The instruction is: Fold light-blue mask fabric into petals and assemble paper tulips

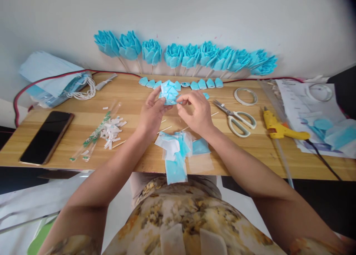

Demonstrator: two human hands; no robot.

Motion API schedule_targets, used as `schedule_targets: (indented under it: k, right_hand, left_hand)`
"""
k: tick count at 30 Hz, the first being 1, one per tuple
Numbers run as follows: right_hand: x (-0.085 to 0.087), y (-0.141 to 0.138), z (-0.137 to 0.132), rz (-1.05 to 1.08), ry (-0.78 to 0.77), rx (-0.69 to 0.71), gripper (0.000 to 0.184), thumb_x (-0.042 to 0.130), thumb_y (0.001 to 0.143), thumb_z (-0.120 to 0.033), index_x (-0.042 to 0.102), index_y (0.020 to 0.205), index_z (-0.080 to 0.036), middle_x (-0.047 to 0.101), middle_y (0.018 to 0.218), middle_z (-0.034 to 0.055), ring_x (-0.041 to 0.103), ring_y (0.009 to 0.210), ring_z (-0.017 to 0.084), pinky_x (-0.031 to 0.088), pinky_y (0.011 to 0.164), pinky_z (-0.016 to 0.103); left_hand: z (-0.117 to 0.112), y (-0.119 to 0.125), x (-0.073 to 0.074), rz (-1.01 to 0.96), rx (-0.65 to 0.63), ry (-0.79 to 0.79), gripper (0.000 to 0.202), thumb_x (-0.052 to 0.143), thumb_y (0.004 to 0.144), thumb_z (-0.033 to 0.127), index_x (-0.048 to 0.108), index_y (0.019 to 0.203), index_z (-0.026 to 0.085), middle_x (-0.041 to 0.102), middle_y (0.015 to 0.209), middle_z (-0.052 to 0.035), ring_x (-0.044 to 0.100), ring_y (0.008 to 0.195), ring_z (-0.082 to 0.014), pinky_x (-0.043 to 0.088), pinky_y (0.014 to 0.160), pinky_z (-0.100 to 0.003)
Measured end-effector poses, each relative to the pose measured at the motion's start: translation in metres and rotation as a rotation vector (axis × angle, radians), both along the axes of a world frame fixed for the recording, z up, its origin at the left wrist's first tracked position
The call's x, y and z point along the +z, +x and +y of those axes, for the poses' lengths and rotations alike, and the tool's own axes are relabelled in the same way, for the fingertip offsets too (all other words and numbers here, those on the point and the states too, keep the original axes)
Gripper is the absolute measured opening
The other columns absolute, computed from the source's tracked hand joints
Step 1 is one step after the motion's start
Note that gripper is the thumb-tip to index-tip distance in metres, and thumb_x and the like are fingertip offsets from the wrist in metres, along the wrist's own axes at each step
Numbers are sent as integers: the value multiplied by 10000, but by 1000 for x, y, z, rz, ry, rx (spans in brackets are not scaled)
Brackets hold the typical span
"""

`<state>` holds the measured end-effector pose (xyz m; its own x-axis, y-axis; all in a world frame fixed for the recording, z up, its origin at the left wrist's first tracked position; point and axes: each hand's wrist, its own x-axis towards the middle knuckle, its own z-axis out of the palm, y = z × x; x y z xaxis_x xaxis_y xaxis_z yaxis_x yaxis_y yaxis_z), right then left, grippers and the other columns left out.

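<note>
A light-blue flower made of folded pieces point(169, 92) is held up over the middle of the table. My left hand point(152, 108) grips it from the left side, with thumb and fingers closed round its base. On the right, my right hand point(196, 108) pinches at the flower's lower right edge, thumb and forefinger together. Just behind the flower runs a row of small folded blue petals point(194, 85). Below my hands, near the table's front edge, lie loose cut blue and white fabric pieces point(176, 166), some hanging over the edge.
Several finished blue flowers on sticks point(174, 55) lean along the wall. Scissors point(236, 118), a tape roll point(246, 96) and a yellow glue gun point(283, 127) with a cord lie right. Left are a phone point(46, 137), white scraps point(112, 131) and a bag of blue masks point(52, 75).
</note>
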<state>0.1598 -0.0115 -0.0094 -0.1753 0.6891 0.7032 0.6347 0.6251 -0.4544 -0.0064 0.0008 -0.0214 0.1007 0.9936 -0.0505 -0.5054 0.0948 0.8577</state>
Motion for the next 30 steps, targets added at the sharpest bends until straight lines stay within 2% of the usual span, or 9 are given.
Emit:
schedule_targets:
  k: [8,12,17,24,27,30]
  right_hand:
    - [-5,-1,2,-105,122,-35,34,663,890,-232,648,919,-242,681,809,18,606,824,218,462,780,375]
    - [-6,-1,2,-143,133,-72,15,645,903,-235,655,892,-236,673,803,22,596,823,223,447,780,379]
    - [-5,-2,1,-125,49,-72,89,595,905,-200,630,832,-236,648,787,20,587,828,218,431,788,378]
    - [-3,-3,1,15,-71,-4,111,602,853,-146,599,786,-234,613,736,-13,575,766,171,451,784,342]
    - [-4,-2,3,80,-119,-44,73,636,830,-174,601,841,-237,608,754,-14,570,774,169,457,773,339]
    - [-7,-1,5,162,-195,-52,141,671,814,-189,590,915,-246,594,773,-27,564,767,158,460,763,335]
  left_hand:
    - [-2,3,0,22,22,28,516,778,841,284,627,1334,266,769,1080,-35,713,1071,-195,540,976,-324]
    - [-2,5,-3,68,40,75,483,777,848,296,643,1311,257,774,1019,-26,719,968,-169,556,935,-310]
    - [-2,6,-7,136,53,155,476,770,865,316,641,1320,268,767,884,2,699,804,-130,579,870,-286]
    - [-2,6,-6,132,58,166,440,740,879,267,647,1310,268,754,853,8,701,807,-131,582,861,-285]
    - [-2,6,-6,114,47,147,451,746,871,263,645,1311,261,750,862,11,704,834,-133,580,891,-298]
    - [-2,6,-6,95,28,125,472,766,857,278,643,1312,254,753,894,0,715,899,-155,573,931,-324]
